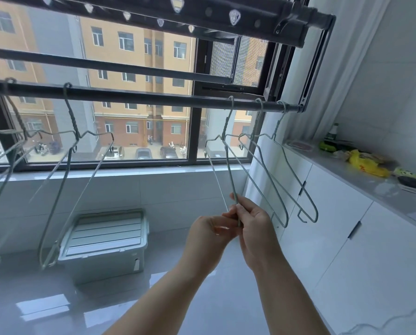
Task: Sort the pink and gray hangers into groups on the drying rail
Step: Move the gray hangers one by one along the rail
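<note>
A dark drying rail [139, 96] runs across the window. Three gray wire hangers hang near its right end; the leftmost of them [228, 165] has its lower bar held by both hands. My right hand [252, 221] grips that bar, and my left hand [211, 232] pinches it just beside. The other two gray hangers [284, 175] hang free to the right. Further left on the rail hang another hanger [64, 170] and, at the frame edge, more hangers [6, 155], whose colour reads grayish against the light.
A gray lidded storage box [105, 243] stands on the floor under the window. White cabinets [335, 228] line the right wall; their counter carries a yellow bag [366, 165] and a bottle [332, 134]. A second rail [105, 65] runs higher up.
</note>
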The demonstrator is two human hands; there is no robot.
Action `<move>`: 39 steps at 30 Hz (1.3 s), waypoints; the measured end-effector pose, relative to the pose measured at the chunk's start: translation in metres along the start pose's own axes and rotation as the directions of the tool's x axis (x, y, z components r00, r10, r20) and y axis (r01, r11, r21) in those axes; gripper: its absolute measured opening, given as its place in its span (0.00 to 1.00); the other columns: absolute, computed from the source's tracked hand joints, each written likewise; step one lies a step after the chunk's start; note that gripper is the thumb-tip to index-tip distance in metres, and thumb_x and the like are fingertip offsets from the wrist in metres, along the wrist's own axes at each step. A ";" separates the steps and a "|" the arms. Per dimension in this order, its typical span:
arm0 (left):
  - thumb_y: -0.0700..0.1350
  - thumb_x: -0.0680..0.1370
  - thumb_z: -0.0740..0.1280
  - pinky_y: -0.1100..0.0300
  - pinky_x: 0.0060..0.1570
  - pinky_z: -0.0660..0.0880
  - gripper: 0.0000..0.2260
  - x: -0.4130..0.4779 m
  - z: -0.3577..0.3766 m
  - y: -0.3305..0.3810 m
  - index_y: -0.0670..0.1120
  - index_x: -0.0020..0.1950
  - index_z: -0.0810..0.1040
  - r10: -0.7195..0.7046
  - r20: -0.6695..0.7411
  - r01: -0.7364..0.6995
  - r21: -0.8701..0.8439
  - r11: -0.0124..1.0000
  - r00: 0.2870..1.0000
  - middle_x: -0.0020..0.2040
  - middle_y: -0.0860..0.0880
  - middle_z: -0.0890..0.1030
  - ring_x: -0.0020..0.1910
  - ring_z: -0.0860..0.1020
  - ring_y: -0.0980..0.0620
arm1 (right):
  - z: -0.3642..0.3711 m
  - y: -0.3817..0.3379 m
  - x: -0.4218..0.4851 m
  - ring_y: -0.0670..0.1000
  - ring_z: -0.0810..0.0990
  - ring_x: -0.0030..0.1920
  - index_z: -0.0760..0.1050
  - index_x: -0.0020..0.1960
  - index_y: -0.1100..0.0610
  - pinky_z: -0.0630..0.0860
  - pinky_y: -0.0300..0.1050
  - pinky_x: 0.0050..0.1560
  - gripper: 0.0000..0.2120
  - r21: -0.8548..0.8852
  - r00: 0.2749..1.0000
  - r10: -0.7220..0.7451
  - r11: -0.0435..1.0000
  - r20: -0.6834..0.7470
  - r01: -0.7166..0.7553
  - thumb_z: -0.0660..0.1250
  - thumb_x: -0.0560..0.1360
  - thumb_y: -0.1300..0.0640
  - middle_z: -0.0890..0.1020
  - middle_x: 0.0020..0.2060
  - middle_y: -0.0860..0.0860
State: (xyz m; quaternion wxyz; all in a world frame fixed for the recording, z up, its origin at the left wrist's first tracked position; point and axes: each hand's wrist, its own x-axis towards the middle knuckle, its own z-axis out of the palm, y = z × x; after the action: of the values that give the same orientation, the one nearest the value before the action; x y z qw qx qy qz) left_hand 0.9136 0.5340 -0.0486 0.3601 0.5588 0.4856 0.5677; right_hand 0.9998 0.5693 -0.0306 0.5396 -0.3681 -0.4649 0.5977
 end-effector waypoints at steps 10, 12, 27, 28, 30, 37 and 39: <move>0.41 0.72 0.69 0.78 0.41 0.70 0.08 -0.006 -0.004 -0.001 0.50 0.48 0.83 -0.051 0.011 0.049 0.113 0.992 0.999 0.41 0.54 0.84 0.39 0.80 0.66 | -0.003 -0.003 0.000 0.47 0.79 0.43 0.72 0.62 0.60 0.74 0.42 0.50 0.14 -0.156 0.998 0.019 0.987 -0.068 -0.029 0.55 0.79 0.63 0.80 0.42 0.51; 0.41 0.72 0.69 0.78 0.42 0.71 0.10 -0.014 -0.021 0.001 0.53 0.51 0.81 -0.079 -0.041 0.085 0.169 0.982 0.996 0.42 0.55 0.84 0.41 0.80 0.66 | 0.002 0.002 -0.002 0.48 0.74 0.57 0.67 0.67 0.57 0.69 0.44 0.60 0.17 -0.463 0.977 -0.143 0.885 -0.158 0.055 0.58 0.78 0.59 0.75 0.58 0.52; 0.38 0.70 0.70 0.59 0.41 0.71 0.21 -0.130 -0.212 0.020 0.44 0.63 0.72 0.249 -0.660 0.315 0.611 0.726 0.709 0.52 0.47 0.76 0.42 0.74 0.54 | 0.197 0.071 -0.053 0.46 0.70 0.60 0.61 0.69 0.57 0.66 0.40 0.63 0.23 -0.433 0.762 0.002 0.824 0.647 0.365 0.62 0.77 0.57 0.72 0.62 0.52; 0.38 0.71 0.70 0.63 0.38 0.69 0.20 -0.135 -0.216 0.018 0.45 0.61 0.73 0.235 -0.651 0.307 0.606 0.734 0.722 0.51 0.49 0.77 0.40 0.74 0.58 | 0.210 0.074 -0.056 0.47 0.70 0.61 0.58 0.71 0.57 0.65 0.39 0.62 0.25 -0.435 0.760 0.050 0.843 0.648 0.316 0.61 0.77 0.56 0.71 0.63 0.52; 0.40 0.71 0.70 0.68 0.38 0.69 0.17 -0.141 -0.221 0.013 0.47 0.59 0.75 0.170 -0.642 0.310 0.563 0.766 0.747 0.51 0.53 0.78 0.42 0.76 0.62 | 0.231 0.076 -0.056 0.49 0.70 0.63 0.54 0.72 0.59 0.65 0.39 0.61 0.26 -0.433 0.767 0.136 0.879 0.627 0.198 0.60 0.78 0.56 0.71 0.64 0.53; 0.37 0.72 0.69 0.65 0.42 0.75 0.10 -0.127 -0.223 0.005 0.48 0.51 0.79 0.086 -0.631 0.291 0.468 0.834 0.771 0.42 0.55 0.83 0.40 0.81 0.59 | 0.245 0.078 -0.055 0.44 0.80 0.41 0.69 0.50 0.54 0.77 0.31 0.36 0.12 -0.129 0.772 0.194 0.981 0.605 -0.146 0.59 0.75 0.70 0.79 0.46 0.52; 0.36 0.71 0.69 0.61 0.44 0.78 0.11 -0.122 -0.219 0.004 0.52 0.45 0.78 0.080 -0.619 0.253 0.431 0.866 0.781 0.40 0.55 0.83 0.38 0.81 0.59 | 0.237 0.078 -0.052 0.43 0.81 0.37 0.70 0.49 0.53 0.77 0.33 0.37 0.14 -0.063 0.772 0.175 0.983 0.611 -0.173 0.60 0.74 0.71 0.79 0.43 0.50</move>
State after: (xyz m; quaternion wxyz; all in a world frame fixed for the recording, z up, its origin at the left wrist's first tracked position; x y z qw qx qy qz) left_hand 0.7128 0.3841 -0.0583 0.0534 0.3905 0.7300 0.5584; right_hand 0.7612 0.4812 -0.0375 0.3012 -0.1964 -0.5798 0.7311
